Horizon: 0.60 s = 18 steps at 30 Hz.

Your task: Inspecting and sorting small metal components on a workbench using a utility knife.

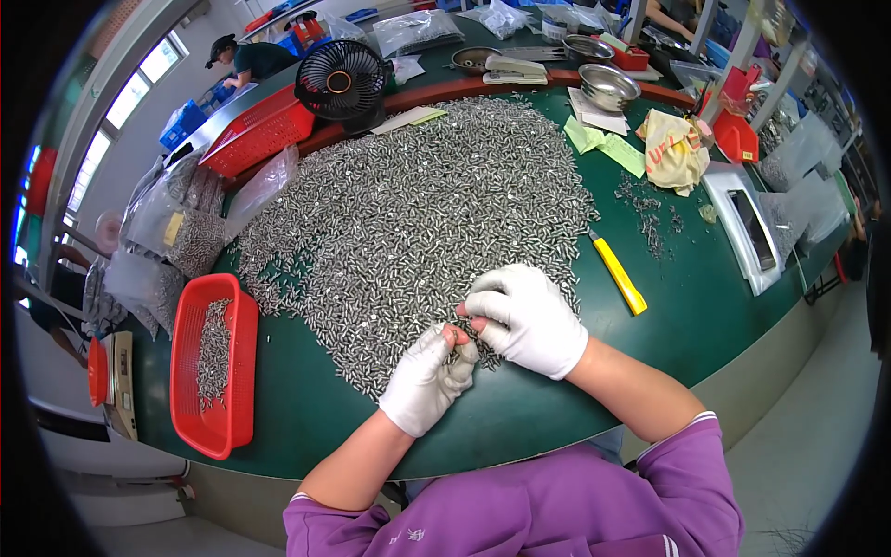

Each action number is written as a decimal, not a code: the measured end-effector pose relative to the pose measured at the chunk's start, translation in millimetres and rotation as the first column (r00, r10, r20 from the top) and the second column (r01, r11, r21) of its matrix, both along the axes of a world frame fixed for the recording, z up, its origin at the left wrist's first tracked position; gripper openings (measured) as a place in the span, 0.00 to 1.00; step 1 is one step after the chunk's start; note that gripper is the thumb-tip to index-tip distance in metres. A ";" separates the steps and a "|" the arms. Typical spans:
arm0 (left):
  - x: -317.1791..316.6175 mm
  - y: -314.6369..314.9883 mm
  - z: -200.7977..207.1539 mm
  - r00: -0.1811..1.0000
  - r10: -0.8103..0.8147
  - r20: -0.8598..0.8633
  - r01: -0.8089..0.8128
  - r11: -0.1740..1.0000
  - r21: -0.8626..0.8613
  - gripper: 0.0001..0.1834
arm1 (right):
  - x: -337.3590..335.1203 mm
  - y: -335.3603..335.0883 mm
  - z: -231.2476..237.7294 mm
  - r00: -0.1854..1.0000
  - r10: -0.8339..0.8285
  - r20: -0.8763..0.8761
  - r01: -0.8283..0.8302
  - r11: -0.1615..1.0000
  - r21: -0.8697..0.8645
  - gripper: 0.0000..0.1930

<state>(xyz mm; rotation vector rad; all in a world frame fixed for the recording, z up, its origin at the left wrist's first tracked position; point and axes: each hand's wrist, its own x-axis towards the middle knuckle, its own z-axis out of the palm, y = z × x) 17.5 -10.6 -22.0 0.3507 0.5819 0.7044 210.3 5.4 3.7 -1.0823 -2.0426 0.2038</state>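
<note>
A broad heap of small silvery metal pins (436,195) covers the middle of the green table (306,408). At its near edge, my left hand (423,382) and my right hand (527,320) are close together, both in white gloves with bare fingertips showing. The left thumb and fingers are pinched together. My right fingers are curled and closed just beside them. Anything between the fingertips is too small to make out. To the left, a red plastic basket (247,371) holds a smaller lot of pins (214,357). A yellow utility knife (620,274) lies right of the heap.
Filled plastic bags (195,241) and a scale (121,385) stand at left. A black fan (343,82), a red crate (260,135) and steel bowls (609,87) line the back. A crumpled cloth bag (673,151) and a phone (754,230) lie at right.
</note>
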 end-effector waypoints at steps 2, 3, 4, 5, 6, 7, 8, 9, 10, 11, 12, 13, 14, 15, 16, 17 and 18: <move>0.9 -0.5 -1.0 0.999 0.040 0.006 -0.040 0.996 0.077 0.04 | 4.1 5.4 -3.8 0.995 -0.054 0.082 0.058 0.997 -0.056 0.05; 0.6 -0.4 -1.7 0.999 0.040 0.006 -0.040 0.996 0.076 0.04 | 7.4 8.8 -8.7 0.995 -0.042 0.094 0.051 0.994 -0.101 0.07; 0.2 -0.1 -2.6 0.998 0.050 0.023 -0.052 0.995 0.084 0.04 | 6.9 9.1 -10.5 0.995 -0.041 0.094 0.051 0.994 -0.100 0.07; 0.0 0.3 -2.9 0.997 0.061 0.040 -0.064 0.994 0.092 0.04 | 6.3 8.9 -11.5 0.993 -0.035 0.116 0.046 0.994 -0.095 0.07; 0.5 0.4 -2.2 0.997 0.061 0.041 -0.065 0.993 0.094 0.04 | 5.8 8.9 -12.5 0.990 -0.029 0.138 0.042 0.995 -0.090 0.08; 1.5 -0.5 -1.9 0.996 0.086 0.004 -0.086 0.991 0.105 0.05 | 4.3 8.5 -15.0 0.987 -0.025 0.158 0.038 0.996 -0.081 0.08; 2.8 -1.1 -1.3 0.993 0.111 -0.032 -0.106 0.987 0.118 0.06 | 2.6 8.2 -15.9 0.987 -0.025 0.159 0.038 0.996 -0.081 0.08; 4.4 -1.2 0.4 0.993 0.110 -0.031 -0.106 0.987 0.118 0.06 | 1.0 8.2 -16.3 0.983 -0.042 0.177 0.057 0.995 -0.082 0.08; 5.4 -1.5 2.6 0.992 0.121 -0.044 -0.115 0.987 0.112 0.07 | -0.5 8.5 -17.0 0.979 -0.056 0.194 0.072 0.994 -0.081 0.07; 6.0 -1.1 3.9 0.990 0.131 -0.058 -0.124 0.986 0.107 0.09 | -1.1 9.3 -17.6 0.980 -0.053 0.194 0.070 0.994 -0.079 0.07; 5.9 0.0 3.3 0.989 0.134 -0.057 -0.127 0.986 0.110 0.09 | -1.4 10.6 -17.8 0.976 -0.062 0.209 0.082 0.993 -0.089 0.07; 3.8 0.0 2.5 0.992 0.122 -0.024 -0.119 0.988 0.099 0.09 | -3.4 10.9 -17.2 0.973 -0.065 0.222 0.089 0.991 -0.097 0.07; 1.9 -0.1 2.1 0.994 0.110 0.010 -0.111 0.990 0.091 0.10 | -5.2 10.7 -15.9 0.969 -0.075 0.237 0.102 0.989 -0.103 0.07; 1.3 -1.2 2.5 0.994 0.108 0.011 -0.108 0.990 0.091 0.08 | -6.9 9.9 -14.5 0.964 -0.084 0.252 0.114 0.988 -0.108 0.07; 1.5 -0.4 2.5 0.994 0.110 0.014 -0.111 0.989 0.099 0.06 | -8.2 11.2 -13.8 0.966 -0.086 0.242 0.107 0.991 -0.078 0.06; 1.7 -0.8 2.0 0.994 0.109 0.006 -0.109 0.989 0.103 0.05 | -8.9 11.7 -13.7 0.963 -0.087 0.255 0.110 0.991 -0.080 0.06; 2.0 -0.8 -0.1 0.995 0.096 0.028 -0.098 0.991 0.092 0.05 | -9.4 11.7 -13.9 0.960 -0.087 0.267 0.113 0.990 -0.082 0.06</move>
